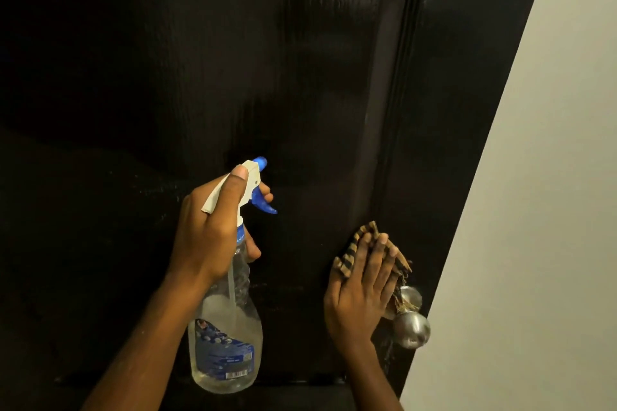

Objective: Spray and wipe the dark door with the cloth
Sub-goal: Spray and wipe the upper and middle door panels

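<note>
- Gripping the spray bottle (227, 337) by its neck, your left hand (207, 230) lays its thumb along the white head, with a finger on the blue trigger.
- Your right hand (360, 294) lies flat with its fingers straight, pressing the striped cloth (348, 259) against the dark door (233, 60) just above the round metal knob (411, 330).
- Both hands work low on the glossy door; wet streaks show near its top.
- A pale wall (551, 210) borders its right edge.
</note>
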